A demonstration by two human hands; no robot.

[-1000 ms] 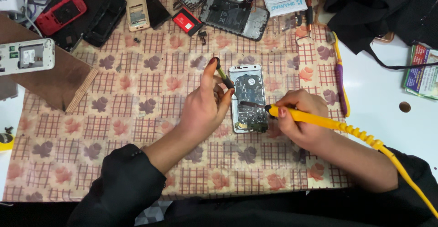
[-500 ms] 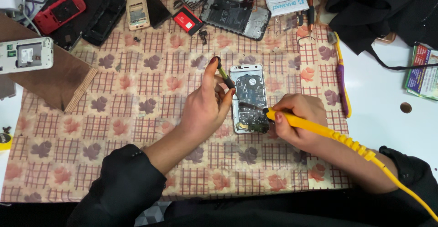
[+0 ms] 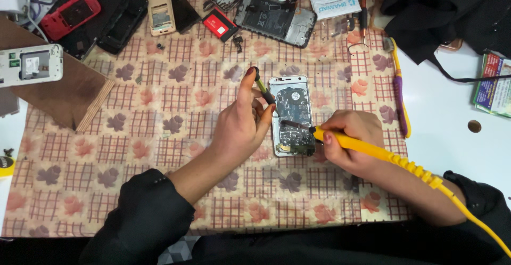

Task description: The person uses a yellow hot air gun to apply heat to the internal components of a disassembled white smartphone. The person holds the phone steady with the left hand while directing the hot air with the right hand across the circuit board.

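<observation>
Fingers [image 3: 254,84]: one tool [image 3: 264,90], one iron [image 3: 367,150]

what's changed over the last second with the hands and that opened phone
Little changed. The right hand kept its grip on the yellow soldering iron, its tip edging slightly up and left over the opened phone. The left hand still pinches a thin green tool at the phone's upper left. The phone and the checked cloth stayed put.

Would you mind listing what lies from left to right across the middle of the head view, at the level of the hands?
Wooden board → left hand → opened phone → right hand with the yellow soldering iron → purple toothbrush → coloured packet.
</observation>
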